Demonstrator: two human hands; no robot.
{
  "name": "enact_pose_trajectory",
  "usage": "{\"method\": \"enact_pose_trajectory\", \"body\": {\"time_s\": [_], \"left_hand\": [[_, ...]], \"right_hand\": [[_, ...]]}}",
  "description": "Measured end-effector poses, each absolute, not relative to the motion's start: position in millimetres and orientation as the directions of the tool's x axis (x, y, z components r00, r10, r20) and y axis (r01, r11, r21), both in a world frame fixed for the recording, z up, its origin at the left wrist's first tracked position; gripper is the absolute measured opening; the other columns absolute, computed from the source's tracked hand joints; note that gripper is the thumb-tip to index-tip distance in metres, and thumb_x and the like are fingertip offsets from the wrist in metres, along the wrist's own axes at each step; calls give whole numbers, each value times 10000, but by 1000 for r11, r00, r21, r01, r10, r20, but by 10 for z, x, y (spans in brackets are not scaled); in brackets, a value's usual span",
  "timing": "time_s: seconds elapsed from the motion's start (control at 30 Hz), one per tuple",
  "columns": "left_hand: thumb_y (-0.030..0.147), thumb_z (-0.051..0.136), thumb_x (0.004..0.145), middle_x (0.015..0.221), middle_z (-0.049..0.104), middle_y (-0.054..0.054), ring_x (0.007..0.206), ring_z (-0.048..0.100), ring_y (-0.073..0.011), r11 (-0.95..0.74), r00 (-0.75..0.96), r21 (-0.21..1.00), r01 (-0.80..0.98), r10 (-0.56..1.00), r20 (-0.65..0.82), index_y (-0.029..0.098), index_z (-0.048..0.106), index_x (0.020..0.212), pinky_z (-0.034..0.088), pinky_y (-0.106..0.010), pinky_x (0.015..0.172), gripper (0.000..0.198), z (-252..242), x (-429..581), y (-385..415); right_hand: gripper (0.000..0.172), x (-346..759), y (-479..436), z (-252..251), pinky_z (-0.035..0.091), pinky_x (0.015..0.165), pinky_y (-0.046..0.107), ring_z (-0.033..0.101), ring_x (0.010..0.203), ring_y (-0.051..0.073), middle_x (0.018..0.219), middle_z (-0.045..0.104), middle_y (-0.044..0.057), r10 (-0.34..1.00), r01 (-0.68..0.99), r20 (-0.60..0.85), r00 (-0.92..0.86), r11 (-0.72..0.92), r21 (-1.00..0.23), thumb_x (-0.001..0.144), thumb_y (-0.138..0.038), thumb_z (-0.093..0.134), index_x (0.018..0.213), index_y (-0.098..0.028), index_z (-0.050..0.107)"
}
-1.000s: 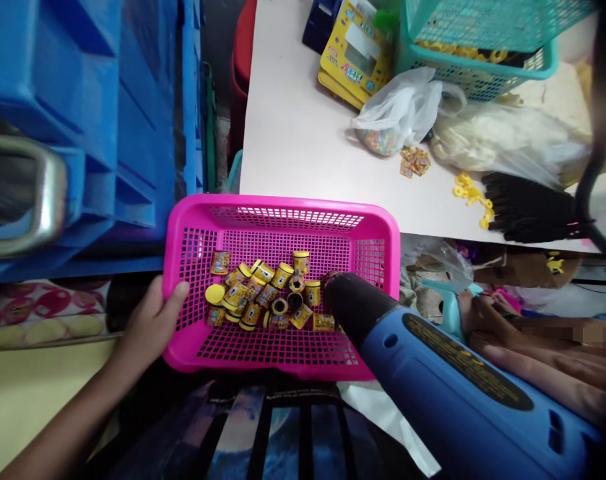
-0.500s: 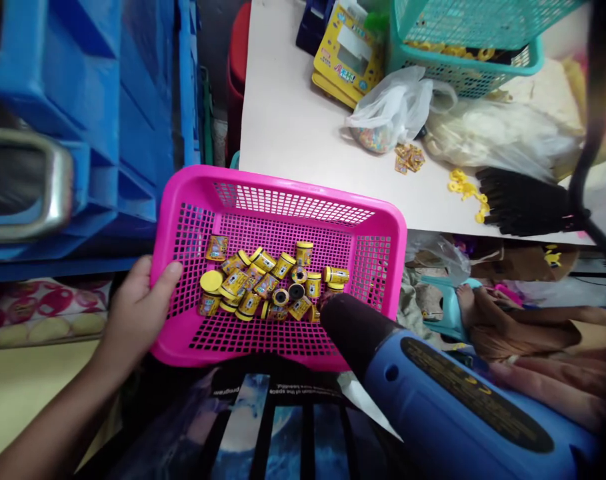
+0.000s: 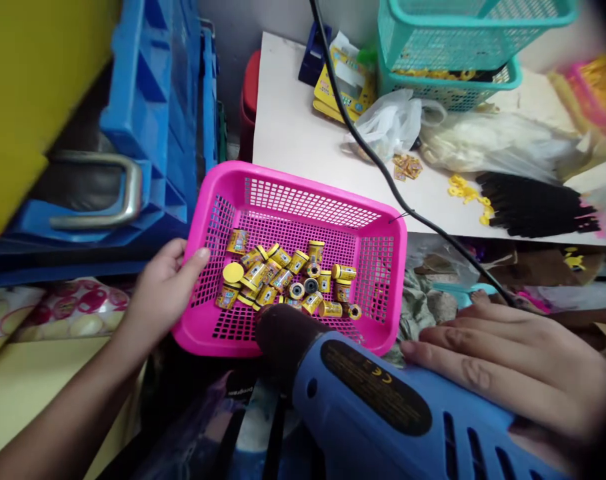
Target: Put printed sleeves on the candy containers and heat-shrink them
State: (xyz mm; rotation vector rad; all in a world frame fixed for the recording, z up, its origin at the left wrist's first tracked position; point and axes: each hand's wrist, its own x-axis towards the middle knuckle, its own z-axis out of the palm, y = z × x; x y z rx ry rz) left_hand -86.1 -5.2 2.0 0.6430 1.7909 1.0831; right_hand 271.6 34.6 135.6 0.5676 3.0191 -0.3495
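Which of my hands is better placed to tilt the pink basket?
Probably your left hand: its grip is on the left end of the pink basket. Your right hand is on the blue power tool, so it seems occupied and would likely need freeing first.

Left grip clamps; right grip holds, fingers extended.

soft, fairly even light, pale glare on the metal handle, blur across the yellow shape, dark right-hand corners
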Motion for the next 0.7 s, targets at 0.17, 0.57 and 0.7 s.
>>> {"method": "enact_pose_trajectory", "body": {"time_s": [0.17,0.57,0.7], "left_hand": [[423,650,716,573,624,67,468,588,-134,412,-392,911,-7,837,-382,210,580,845,493,-246,455,258,43,-862,-40],[361,621,808,649,626,34,542,595,-126,366,-405,927,82,862,-305,191,590,879,506,-249,519,187,156,-793,-27],[393,622,802,648,603,30,558,593,-141,377,-406,918,123,863,-300,199,585,883,523,-269,545,213,165,-776,-2]], "right_hand": [[562,2700,318,1320,498,807,430,697,924,230,1048,746,71,372,374,-62,-926,889,-265,1033,-413,120,1552,-253,263],[558,2698,270,1243,511,849,448,698,980,240,1060,748,69,356,347,-31,-934,883,-317,1026,-419,127,1545,-284,283],[577,2676,305,1230,535,833,435,703,973,233,1078,745,79,317,313,-37,-948,901,-299,1022,-401,111,1569,-242,203]]}}
